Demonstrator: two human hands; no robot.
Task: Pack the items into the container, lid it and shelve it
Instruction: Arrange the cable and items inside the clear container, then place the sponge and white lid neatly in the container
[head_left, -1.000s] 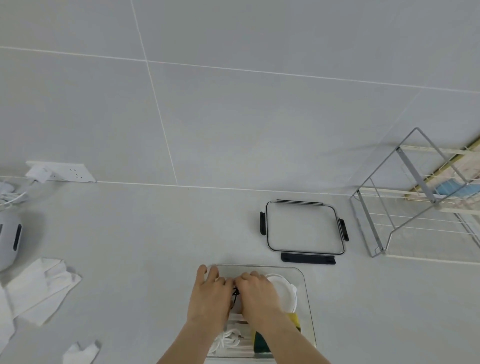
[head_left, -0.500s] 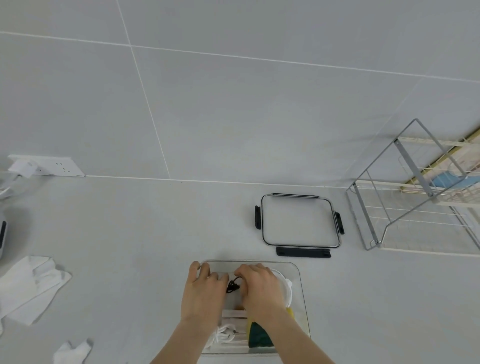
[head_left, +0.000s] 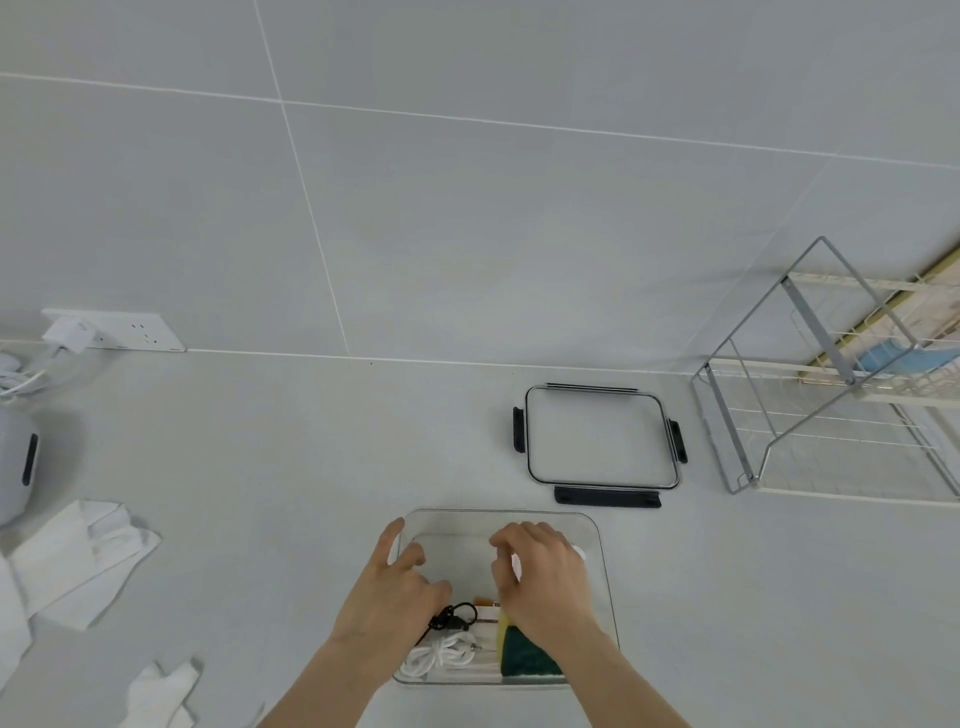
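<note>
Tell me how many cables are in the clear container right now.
2. A black cable lies between the two hands, and a coiled white cable sits at the near left corner of the container. More could be hidden under the hands.

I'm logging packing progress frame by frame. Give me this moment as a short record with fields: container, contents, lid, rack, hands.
container: clear tub, open, on the counter
contents: black cord, white cable, sponge
lid: lid lies flat beyond the tub, not fitted
rack: wire rack at right
left hand: left hand over the tub, fingers on the black cord
right hand: right hand over the tub, curled; grip unclear
</note>
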